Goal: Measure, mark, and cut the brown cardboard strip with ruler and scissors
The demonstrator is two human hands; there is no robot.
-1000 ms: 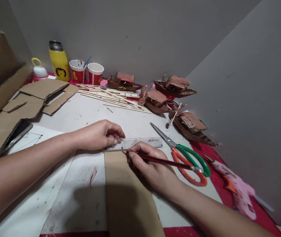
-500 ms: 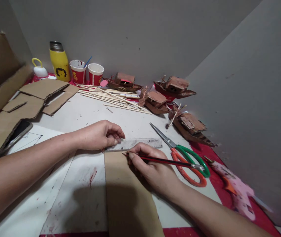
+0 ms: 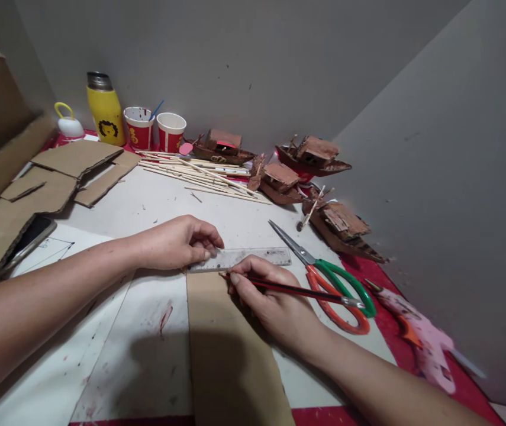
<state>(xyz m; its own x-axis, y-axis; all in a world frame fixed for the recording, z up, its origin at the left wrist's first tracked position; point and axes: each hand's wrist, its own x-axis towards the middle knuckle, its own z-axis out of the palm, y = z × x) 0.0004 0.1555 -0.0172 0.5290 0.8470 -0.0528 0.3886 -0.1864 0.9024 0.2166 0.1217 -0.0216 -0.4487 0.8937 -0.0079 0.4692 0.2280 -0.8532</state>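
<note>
While the left hand [image 3: 177, 242] presses its curled fingers on the ruler [image 3: 246, 258], the right hand [image 3: 274, 305] pinches a pencil [image 3: 297, 290], its tip at the cardboard strip [image 3: 228, 349] edge

A hobby craft corner against bare grey walls: cardboard model boats [image 3: 319, 155] at upper centre, bamboo skewers [image 3: 199, 171], paint-spattered paper cups [image 3: 139, 127], cardboard offcuts [image 3: 75, 160] and scissors [image 3: 328, 281] crowd the stained table [image 3: 146, 207].

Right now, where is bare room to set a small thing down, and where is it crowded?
One patch lies between the pale wooden sticks, the brown cardboard pieces and the left hand. Another, left of the long brown cardboard strip. Crowded: the right side, with green and orange scissors, brown cardboard model boats, and the right hand holding a red pencil.
</note>
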